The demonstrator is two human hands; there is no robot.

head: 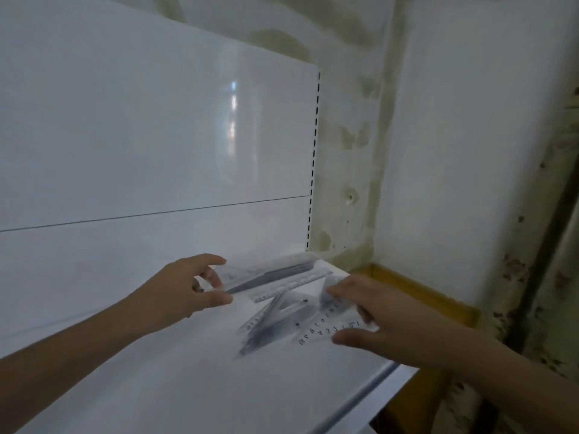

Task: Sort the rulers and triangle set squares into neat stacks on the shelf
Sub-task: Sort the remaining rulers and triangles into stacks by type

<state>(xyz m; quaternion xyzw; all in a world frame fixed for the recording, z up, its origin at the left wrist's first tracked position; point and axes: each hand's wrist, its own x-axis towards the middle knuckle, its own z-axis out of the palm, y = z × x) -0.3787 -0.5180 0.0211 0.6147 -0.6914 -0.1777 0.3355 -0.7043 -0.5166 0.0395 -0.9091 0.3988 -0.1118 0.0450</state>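
The left hand [191, 289] pinches clear rulers [266, 272]; the right hand [385, 321] grips a set square [332, 321]. Line up edges gently before stacking.

Your left hand [175, 292] and right hand [391, 321] are both bare: you wear no gloves, rings or watch where the wrists show. Both forearms are uncovered too, with no sleeve reaching into view on either side, right down to the near edges of the picture. Your fingers [216, 300] are slim, with short, unpainted nails as far as the blur lets you tell. The outlines of both hands are smeared, so finer marks on them cannot be made out.
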